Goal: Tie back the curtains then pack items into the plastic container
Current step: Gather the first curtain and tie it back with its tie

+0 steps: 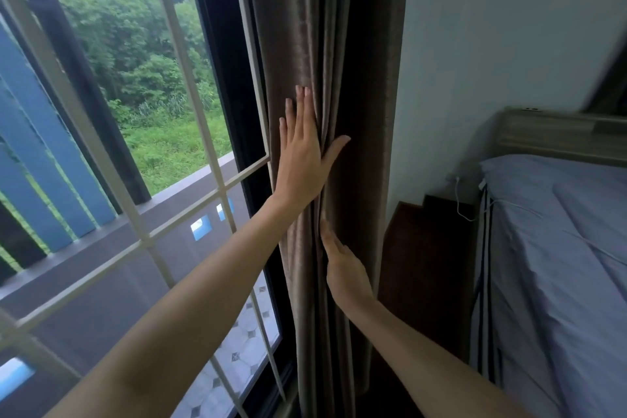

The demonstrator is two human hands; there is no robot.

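A brown curtain [325, 44] hangs bunched in folds at the right edge of the window. My left hand [303, 156] lies flat on its left folds, fingers straight and pointing up, thumb spread to the right. Lower down, my right hand [342, 265] reaches into the folds with straight fingers, whose tips are hidden in a crease. Neither hand grips the cloth. No tie-back or plastic container is in view.
The window [163, 132] with white bars fills the left, a black frame beside the curtain. A bed [556, 248] with a grey-blue sheet stands at the right. A dark wooden bedside table [424, 248] with a white cable sits between curtain and bed.
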